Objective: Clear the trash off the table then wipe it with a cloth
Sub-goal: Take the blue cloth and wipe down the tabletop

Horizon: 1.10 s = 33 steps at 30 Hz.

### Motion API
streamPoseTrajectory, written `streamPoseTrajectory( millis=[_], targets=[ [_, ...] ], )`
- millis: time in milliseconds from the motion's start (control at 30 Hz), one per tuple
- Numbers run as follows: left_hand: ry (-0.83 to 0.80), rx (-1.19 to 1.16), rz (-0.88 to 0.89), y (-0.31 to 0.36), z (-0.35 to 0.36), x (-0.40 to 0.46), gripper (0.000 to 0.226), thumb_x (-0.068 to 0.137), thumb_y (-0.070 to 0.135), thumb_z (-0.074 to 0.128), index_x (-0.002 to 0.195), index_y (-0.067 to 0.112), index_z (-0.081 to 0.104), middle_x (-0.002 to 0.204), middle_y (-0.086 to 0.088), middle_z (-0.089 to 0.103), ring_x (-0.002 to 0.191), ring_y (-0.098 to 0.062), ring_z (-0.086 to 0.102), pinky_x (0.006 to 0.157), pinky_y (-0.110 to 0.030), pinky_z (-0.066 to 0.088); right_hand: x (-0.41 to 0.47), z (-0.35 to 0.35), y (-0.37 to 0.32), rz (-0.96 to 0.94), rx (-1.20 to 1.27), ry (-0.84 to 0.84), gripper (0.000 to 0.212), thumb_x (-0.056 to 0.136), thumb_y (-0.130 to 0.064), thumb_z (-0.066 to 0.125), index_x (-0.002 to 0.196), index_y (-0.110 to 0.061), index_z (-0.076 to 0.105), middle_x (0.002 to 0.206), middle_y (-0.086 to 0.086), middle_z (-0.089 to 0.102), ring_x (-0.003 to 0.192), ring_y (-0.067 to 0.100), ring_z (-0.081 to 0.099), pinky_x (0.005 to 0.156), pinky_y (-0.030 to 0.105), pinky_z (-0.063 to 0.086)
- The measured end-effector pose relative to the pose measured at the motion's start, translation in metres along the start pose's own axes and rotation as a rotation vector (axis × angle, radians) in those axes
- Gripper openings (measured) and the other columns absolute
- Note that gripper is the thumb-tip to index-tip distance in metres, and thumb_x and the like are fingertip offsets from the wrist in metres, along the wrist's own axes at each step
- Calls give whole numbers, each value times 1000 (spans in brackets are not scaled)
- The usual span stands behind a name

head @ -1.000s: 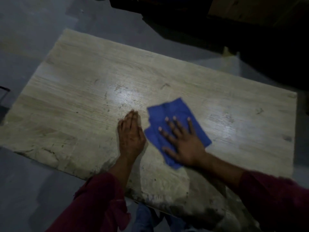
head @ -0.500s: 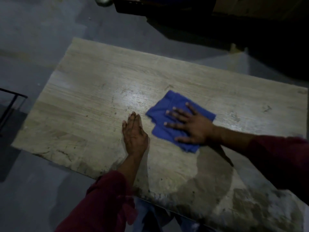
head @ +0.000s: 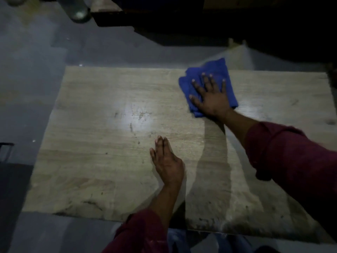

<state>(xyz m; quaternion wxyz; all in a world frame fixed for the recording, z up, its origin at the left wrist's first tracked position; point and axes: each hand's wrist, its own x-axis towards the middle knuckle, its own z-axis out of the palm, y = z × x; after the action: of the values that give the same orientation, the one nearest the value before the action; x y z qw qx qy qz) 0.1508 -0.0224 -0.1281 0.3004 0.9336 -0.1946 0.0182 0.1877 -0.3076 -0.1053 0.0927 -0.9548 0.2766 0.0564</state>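
Observation:
A folded blue cloth [head: 221,69] lies at the far edge of the light wooden table [head: 102,143], its far corner reaching past the edge. My right hand [head: 212,98] presses flat on the cloth with the fingers spread. My left hand [head: 166,161] rests flat on the bare wood nearer to me, fingers straight and together. A damp, darker streak [head: 213,161] runs from the near edge up towards the cloth. No trash shows on the tabletop.
Grey floor surrounds the table. A round metal object [head: 79,13] stands on the floor at the far left, next to dark furniture [head: 182,19] across the back. A dark frame [head: 6,148] shows at the left edge. Dirt marks line the table's near edge.
My right hand has pushed the blue cloth away from me, from the table's middle to its far edge. My left hand has stayed flat on the wood. The view has shifted.

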Motion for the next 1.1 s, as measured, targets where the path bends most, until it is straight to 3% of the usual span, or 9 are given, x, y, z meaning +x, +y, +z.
streamPoseTrajectory(
  millis=[133,200,300,400,633,767,867,1100],
  targets=[
    [-88,-201,-55,-8,-17,9,71,68,-10,44,137,2,59,150,-11,52,142,-26,46,125,-33,16,-102,28,-44,-111,-45,30,70,99,-68,26,160,-37,16,170,7,11,157,32,8,117,70,10],
    [-135,-276,-31,-19,-28,11,70,71,-10,41,137,3,59,148,-8,54,139,-24,49,124,-29,21,-156,35,-67,-139,-34,12,70,99,-69,25,161,-36,14,170,6,8,157,32,5,116,70,11],
    [-243,-338,56,-41,-44,13,56,84,-6,43,137,5,59,145,-5,55,137,-21,50,119,-35,34,-229,44,-99,-128,-25,-31,71,100,-69,26,161,-37,7,171,6,1,157,31,-1,117,70,10],
    [-381,-365,101,-48,-59,16,63,82,-13,49,142,5,54,147,2,46,142,-22,43,118,-17,26,-277,48,-125,-98,-7,-47,71,100,-67,30,161,-36,9,171,6,3,157,32,1,117,71,12],
    [-501,-270,122,-58,-85,8,54,96,-6,49,149,3,45,156,-12,42,146,-25,39,120,-25,22,-341,56,-159,-46,16,-76,72,100,-69,26,161,-37,7,171,5,0,157,30,0,117,70,13],
    [-460,-223,131,-75,-109,-2,53,94,-6,49,146,6,50,152,-12,49,141,-25,46,118,-28,29,-367,64,-185,70,49,-59,71,100,-67,30,161,-36,11,171,5,5,157,31,6,116,71,15],
    [-435,-178,116,-90,-125,-7,51,93,-2,50,142,9,55,147,-9,55,134,-25,53,115,-39,41,-370,67,-206,201,72,-54,71,100,-66,31,161,-37,9,171,5,5,157,30,5,116,72,12],
    [-341,41,418,-130,-132,54,44,89,4,57,132,9,62,138,-13,62,124,-29,60,105,-41,50,-348,70,-229,280,82,37,74,96,-69,35,160,-36,16,170,10,10,157,34,6,114,75,11]
  ],
)
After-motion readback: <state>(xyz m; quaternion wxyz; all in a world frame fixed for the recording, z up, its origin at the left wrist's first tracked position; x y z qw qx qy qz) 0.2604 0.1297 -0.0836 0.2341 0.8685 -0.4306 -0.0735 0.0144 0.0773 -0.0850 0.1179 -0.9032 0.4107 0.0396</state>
